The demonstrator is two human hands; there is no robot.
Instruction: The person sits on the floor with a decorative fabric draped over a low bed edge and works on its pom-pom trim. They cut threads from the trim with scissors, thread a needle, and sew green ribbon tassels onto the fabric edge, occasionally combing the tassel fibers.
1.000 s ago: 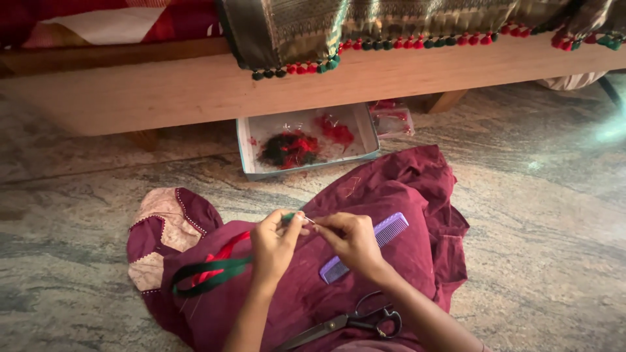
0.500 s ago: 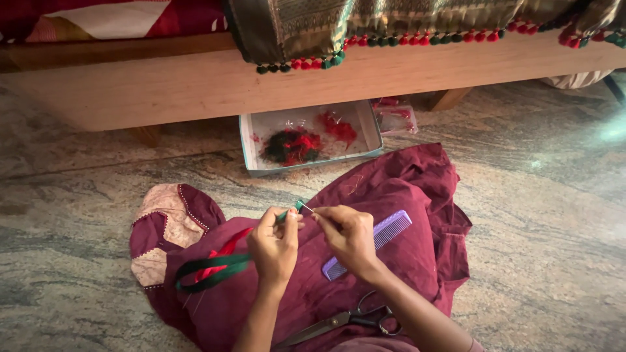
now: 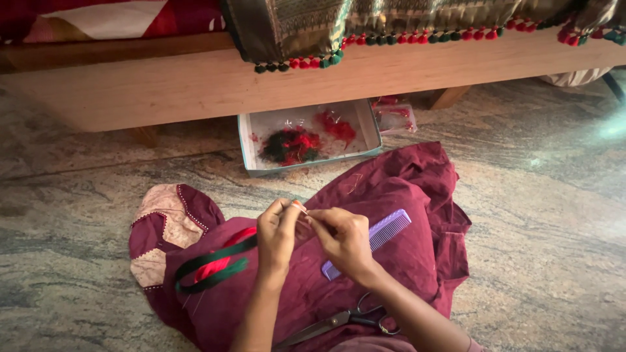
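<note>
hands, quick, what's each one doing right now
Left hand: fingers pinched shut on a small red tuft.
Right hand: fingertips pinched together beside the tuft; whether it holds a thread cannot be told.

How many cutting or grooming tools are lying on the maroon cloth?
2: a purple comb beside the right hand, and scissors lower down, near the right forearm. More could be hidden under the cloth folds.

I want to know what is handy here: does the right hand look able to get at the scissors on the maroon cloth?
Probably yes. The scissors lie uncovered on the maroon cloth, just beneath the right hand's forearm. But that hand and the left hand are pinching something small together, which it would have to release first.
</note>
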